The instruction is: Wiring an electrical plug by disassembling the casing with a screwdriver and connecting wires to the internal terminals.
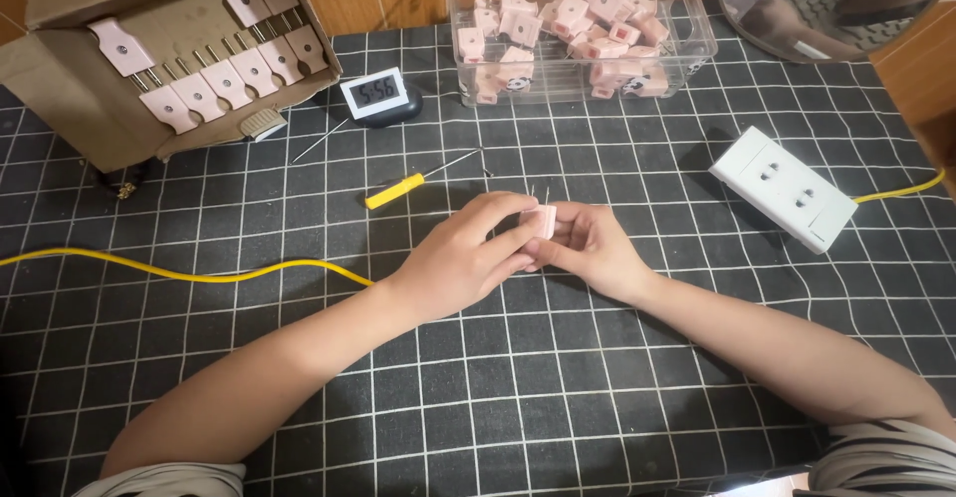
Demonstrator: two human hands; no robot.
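Note:
Both hands meet at the middle of the table around a small pink plug housing (543,221) with thin metal prongs sticking up from it. My left hand (460,258) pinches its left side with thumb and fingers. My right hand (590,248) grips its right side. A yellow-handled screwdriver (406,190) lies just beyond my left hand, untouched.
A cardboard box (75,89) at the back left carries rows of pink plugs (214,54). A clear plastic bin (697,44) of pink housings stands at the back centre. A small digital clock (375,94), a white power strip (787,188) and a yellow cable (199,273) lie on the black grid cloth.

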